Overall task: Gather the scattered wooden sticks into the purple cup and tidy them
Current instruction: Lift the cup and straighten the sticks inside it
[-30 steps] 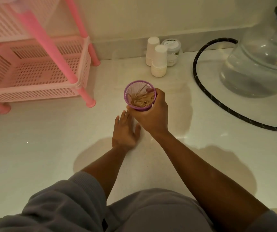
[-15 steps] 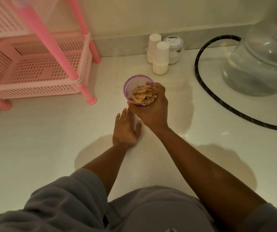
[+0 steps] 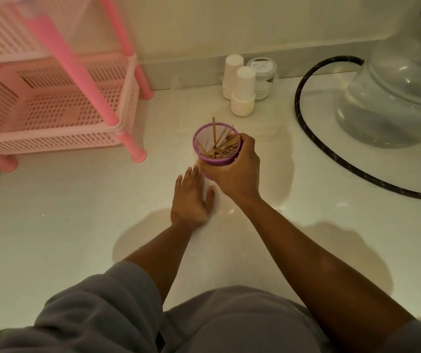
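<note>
A purple mesh cup is held above the white floor, its mouth tilted toward me. Several wooden sticks lie bunched inside it, and one thin stick pokes up past the rim. My right hand grips the cup from its right side, fingers curled round the wall. Just below and left of the cup, my left hand rests flat on the floor with its fingers spread. I see no loose sticks on the floor.
A pink plastic basket rack stands at the left. Two white paper cups and a small lidded jar sit by the wall. A black hose curves round a large clear water bottle at the right.
The right hand has shaken the cup: the sticks slid toward the rim, then settled back, and one stick now stands up past the rim. The left hand stayed flat on the floor.
</note>
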A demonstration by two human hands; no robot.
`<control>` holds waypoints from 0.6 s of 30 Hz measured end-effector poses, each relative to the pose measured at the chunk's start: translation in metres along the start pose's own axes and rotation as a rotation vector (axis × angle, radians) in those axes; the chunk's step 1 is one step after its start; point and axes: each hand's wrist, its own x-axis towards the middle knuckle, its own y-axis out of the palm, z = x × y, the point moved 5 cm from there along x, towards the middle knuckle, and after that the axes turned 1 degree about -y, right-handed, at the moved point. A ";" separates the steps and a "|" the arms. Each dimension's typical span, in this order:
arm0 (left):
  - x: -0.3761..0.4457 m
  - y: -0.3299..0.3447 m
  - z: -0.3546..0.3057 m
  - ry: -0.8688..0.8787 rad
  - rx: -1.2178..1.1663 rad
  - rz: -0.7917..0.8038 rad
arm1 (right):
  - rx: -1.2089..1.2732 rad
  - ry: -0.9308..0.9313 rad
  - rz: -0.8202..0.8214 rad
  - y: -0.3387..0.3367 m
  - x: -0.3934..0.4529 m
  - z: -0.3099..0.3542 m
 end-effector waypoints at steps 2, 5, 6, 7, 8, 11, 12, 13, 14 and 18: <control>0.001 0.002 0.002 -0.026 0.007 0.023 | 0.009 -0.039 -0.031 -0.003 -0.002 0.011; 0.001 0.003 0.004 -0.022 0.055 0.030 | 0.084 -0.124 -0.155 -0.009 -0.001 0.019; 0.001 0.002 0.004 -0.012 0.057 0.018 | 0.098 -0.123 -0.139 -0.007 0.001 0.016; 0.000 0.001 0.004 0.005 0.054 0.001 | 0.098 -0.088 -0.087 -0.005 0.004 0.012; -0.002 0.001 0.003 0.024 0.048 -0.014 | 0.071 -0.043 -0.033 -0.002 0.006 0.007; -0.002 -0.002 0.000 0.030 0.035 -0.015 | 0.021 -0.014 -0.003 -0.001 0.011 0.002; -0.002 -0.001 0.001 0.016 0.032 -0.003 | 0.029 -0.024 -0.003 -0.001 0.012 0.005; -0.002 0.001 0.002 0.009 0.035 0.002 | 0.045 -0.034 -0.006 -0.001 0.012 0.009; -0.002 0.001 0.003 0.011 0.040 0.000 | 0.069 -0.043 -0.018 -0.001 0.013 0.012; 0.000 0.001 0.003 0.006 0.038 0.004 | 0.136 -0.079 -0.104 -0.004 0.012 0.010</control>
